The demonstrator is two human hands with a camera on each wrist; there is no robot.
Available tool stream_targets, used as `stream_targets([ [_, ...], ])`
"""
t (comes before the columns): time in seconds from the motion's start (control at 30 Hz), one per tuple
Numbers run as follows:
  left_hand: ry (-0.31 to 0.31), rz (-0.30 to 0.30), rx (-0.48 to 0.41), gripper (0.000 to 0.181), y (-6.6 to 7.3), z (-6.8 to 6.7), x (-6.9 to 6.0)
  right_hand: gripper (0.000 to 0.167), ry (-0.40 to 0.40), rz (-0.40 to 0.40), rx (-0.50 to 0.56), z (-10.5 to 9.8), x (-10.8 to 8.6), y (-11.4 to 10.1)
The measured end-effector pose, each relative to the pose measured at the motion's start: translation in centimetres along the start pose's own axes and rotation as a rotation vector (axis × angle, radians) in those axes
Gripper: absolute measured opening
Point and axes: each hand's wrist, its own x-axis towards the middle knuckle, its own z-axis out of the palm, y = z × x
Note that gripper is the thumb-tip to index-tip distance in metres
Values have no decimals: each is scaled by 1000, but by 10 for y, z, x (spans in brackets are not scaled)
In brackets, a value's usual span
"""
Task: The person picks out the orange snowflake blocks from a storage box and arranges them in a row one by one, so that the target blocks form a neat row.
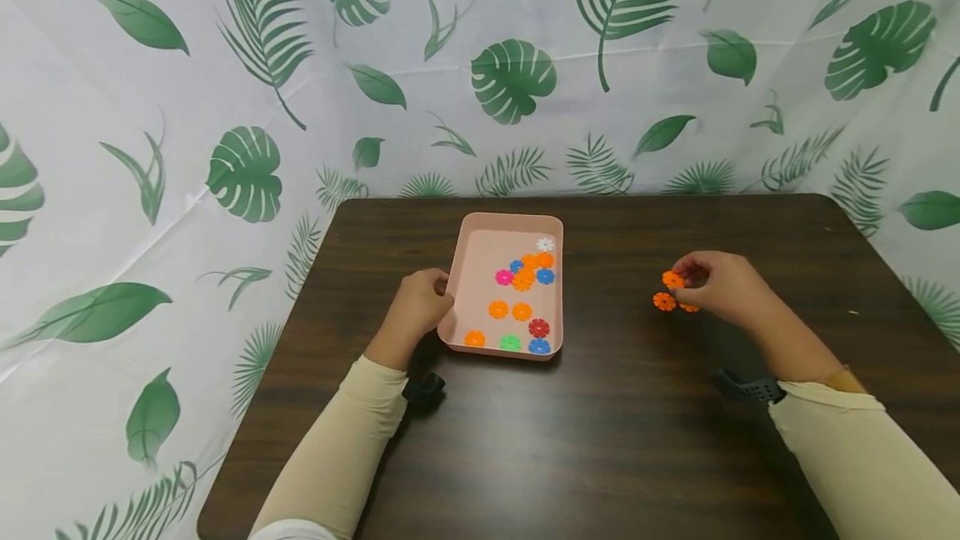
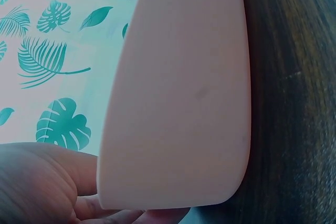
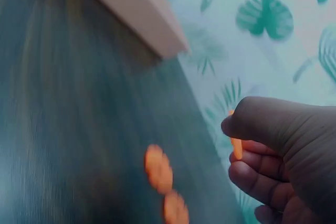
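Observation:
A pink rectangular tray (image 1: pixel 476 273) holds several notched plastic discs: orange, blue, white, pink, red and green. At its left wall, my left hand (image 1: pixel 422 298) grips the edge; in the left wrist view, the fingers (image 2: pixel 89 208) go partly out of sight behind the pale tray wall (image 2: pixel 176 103). To the right of the tray, my right hand (image 1: pixel 716 286) pinches an orange notched disc (image 1: pixel 672 280) between thumb and fingers, raised off the table. Below it lie an orange disc (image 1: pixel 663 302) and another one (image 1: pixel 689 307), partly covered by the hand.
Both hands work over a dark wood-grain table (image 1: pixel 600 440). A white curtain with green leaf prints (image 1: pixel 420 132) hangs behind and beside it. Dark straps are on both wrists, the right wrist strap (image 1: pixel 757 390) being the plainer to see.

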Motion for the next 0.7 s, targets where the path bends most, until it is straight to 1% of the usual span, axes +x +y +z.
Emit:
stream_targets([
  [0.1,-6,-6,-8,40,1,-1,-1,41,-6,45,-6,-3,-9,24],
  [0.2,-12,-14,-11,41,1,-1,-1,42,-4,70,-20,-4,-17,40],
  [0.33,-16,-28,-21,42,0,-2,-1,43,1,80,-39,-4,-22,50],
  [0.53,-35,-64,-32,43,1,-2,-1,43,7,101,-59,-1,-24,60],
  [0.7,-30,-57,-22,42,0,0,0,41,4,99,-77,2,-24,67],
])
